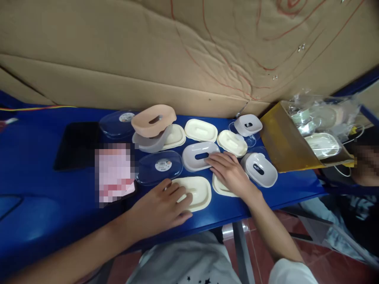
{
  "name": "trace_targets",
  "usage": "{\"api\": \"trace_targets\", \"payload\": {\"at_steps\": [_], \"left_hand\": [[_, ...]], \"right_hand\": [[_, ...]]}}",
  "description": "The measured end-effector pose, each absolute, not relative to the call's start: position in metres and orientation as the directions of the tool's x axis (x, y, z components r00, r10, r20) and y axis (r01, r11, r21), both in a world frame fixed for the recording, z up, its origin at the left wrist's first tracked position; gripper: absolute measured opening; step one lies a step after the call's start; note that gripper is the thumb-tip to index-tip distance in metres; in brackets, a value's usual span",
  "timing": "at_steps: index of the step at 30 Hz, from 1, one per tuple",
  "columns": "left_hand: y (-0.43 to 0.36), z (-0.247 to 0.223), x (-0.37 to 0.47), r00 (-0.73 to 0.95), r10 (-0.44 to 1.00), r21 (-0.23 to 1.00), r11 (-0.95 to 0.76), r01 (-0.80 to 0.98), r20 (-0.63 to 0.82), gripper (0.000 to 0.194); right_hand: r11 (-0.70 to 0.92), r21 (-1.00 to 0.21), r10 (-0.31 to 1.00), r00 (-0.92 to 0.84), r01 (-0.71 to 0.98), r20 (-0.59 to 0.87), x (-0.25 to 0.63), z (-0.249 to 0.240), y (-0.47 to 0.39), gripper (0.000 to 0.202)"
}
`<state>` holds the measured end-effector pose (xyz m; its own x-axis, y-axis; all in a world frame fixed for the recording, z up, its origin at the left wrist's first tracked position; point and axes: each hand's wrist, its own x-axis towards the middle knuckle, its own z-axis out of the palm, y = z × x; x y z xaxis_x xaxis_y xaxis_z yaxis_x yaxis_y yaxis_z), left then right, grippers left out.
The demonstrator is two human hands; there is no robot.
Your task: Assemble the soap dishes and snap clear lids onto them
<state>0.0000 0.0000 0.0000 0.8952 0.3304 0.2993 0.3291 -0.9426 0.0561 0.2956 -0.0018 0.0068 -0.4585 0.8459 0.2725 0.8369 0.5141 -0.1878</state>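
Head view | left hand (161, 207) lying flat, fingers apart, on cream tray (194, 192) at 6 o'clock | right hand (229, 171) spreading over another cream tray (220, 187), fingertips touching grey lid (199, 156) | risk: crowded surface (35, 185), a nudge is probably shoving trays off the edge

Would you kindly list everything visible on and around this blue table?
cream trays: five, cream, middle and front of the table
white slotted lids: three, white, centre to right
clear lids: two, transparent with stickers, left of centre
peach lid: one, peach, atop a grey container
yellow box: one, holding bagged items, right edge
black mat: one, left
blue table: one
cardboard: brown, behind
left hand: on front cream tray
right hand: touching a white lid
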Motion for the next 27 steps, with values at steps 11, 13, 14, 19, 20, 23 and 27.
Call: {"api": "trace_targets", "payload": {"at_steps": [11, 13, 14, 19, 20, 23, 27], "left_hand": [[0.002, -0.012, -0.010, 0.837, 0.363, 0.180, -0.931, 0.316, 0.410, 0.017], [0.003, -0.012, -0.010, 0.837, 0.346, 0.165, -0.938, 0.304, 0.425, 0.020], [0.003, -0.012, -0.009, 0.839, 0.340, 0.156, -0.941, 0.302, 0.426, 0.020], [0.004, -0.013, -0.010, 0.850, 0.336, 0.142, -0.942, 0.304, 0.405, 0.017], [0.003, -0.013, -0.010, 0.854, 0.334, 0.143, -0.943, 0.302, 0.399, 0.015], [0.003, -0.014, -0.011, 0.863, 0.325, 0.148, -0.945, 0.290, 0.386, 0.015], [0.003, -0.014, -0.011, 0.862, 0.327, 0.161, -0.945, 0.286, 0.387, 0.014]], "right_hand": [[0.270, -0.283, 0.874, -0.111, 0.920, 0.474, 0.319, 0.021, -0.122, 0.037], [0.230, -0.240, 0.886, -0.101, 0.943, 0.452, 0.318, 0.010, -0.138, 0.038], [0.216, -0.218, 0.890, -0.100, 0.952, 0.446, 0.317, 0.005, -0.142, 0.038], [0.180, -0.138, 0.888, -0.101, 0.974, 0.449, 0.315, -0.009, -0.140, 0.037], [0.174, -0.132, 0.885, -0.096, 0.976, 0.456, 0.316, -0.009, -0.140, 0.038], [0.148, -0.128, 0.884, -0.073, 0.981, 0.463, 0.320, -0.010, -0.142, 0.039], [0.106, -0.157, 0.907, -0.030, 0.982, 0.421, 0.326, -0.013, -0.149, 0.041]]}}
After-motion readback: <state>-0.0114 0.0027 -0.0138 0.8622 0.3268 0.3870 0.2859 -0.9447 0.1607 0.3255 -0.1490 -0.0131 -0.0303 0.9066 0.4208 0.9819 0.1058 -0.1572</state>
